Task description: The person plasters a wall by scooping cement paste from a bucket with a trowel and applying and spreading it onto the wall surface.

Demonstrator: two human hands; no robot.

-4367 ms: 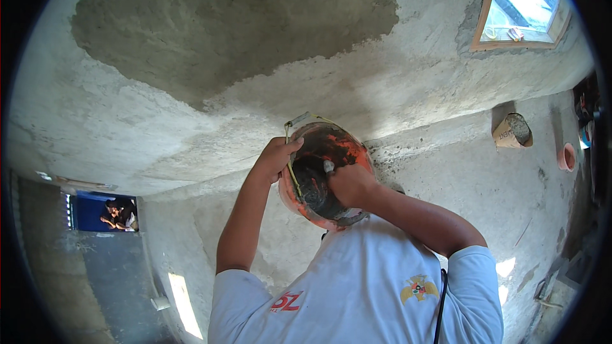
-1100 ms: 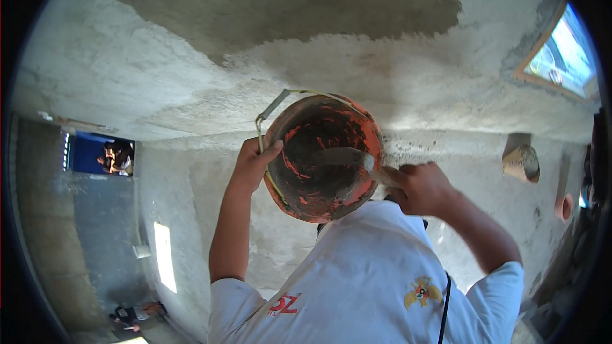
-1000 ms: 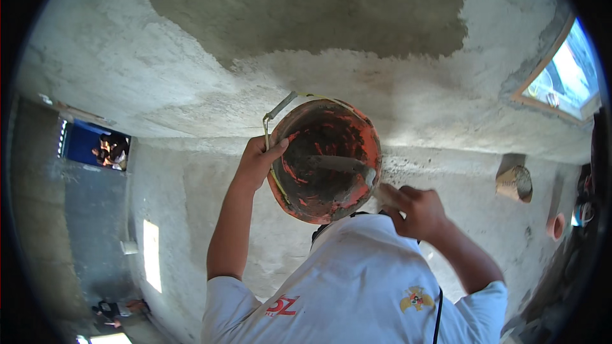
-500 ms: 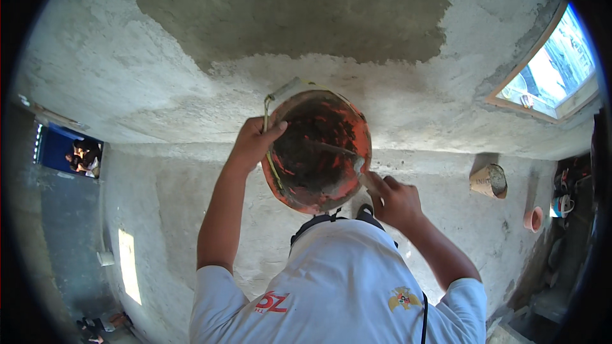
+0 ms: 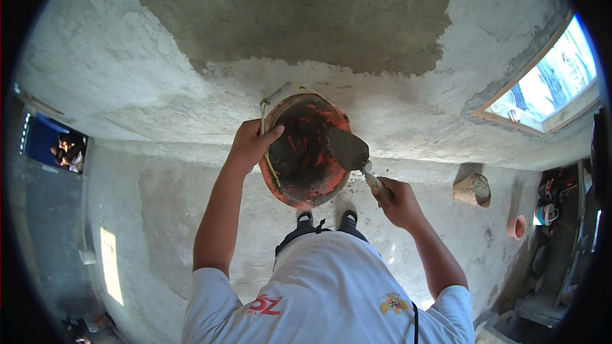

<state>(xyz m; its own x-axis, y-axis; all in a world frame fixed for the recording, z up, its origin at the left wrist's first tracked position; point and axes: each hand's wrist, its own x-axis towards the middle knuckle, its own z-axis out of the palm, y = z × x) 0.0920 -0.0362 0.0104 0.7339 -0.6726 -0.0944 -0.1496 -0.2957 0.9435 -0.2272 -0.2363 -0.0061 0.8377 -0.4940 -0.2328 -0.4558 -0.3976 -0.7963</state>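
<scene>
L hand [image 5: 252,142] approx ctr, fingers gripping rim of orange-red bucket [image 5: 333,181], mid-frame, inside smeared dark. R hand [image 5: 396,202] just right of ctr, fingers closed round trowel [image 5: 349,149] handle; blade overlaps bucket's R edge in view, can't tell if touching. Dark patch [image 5: 293,16] on wall [image 5: 210,105], upper ctr. Paper sack [image 5: 466,192] w/ grey stuff, mid-right.

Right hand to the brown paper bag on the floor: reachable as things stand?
Probably not. The right hand is closed around the trowel, and the brown paper bag sits on the floor, seemingly well below and off to the right. Nothing visible blocks the way, though.
</scene>
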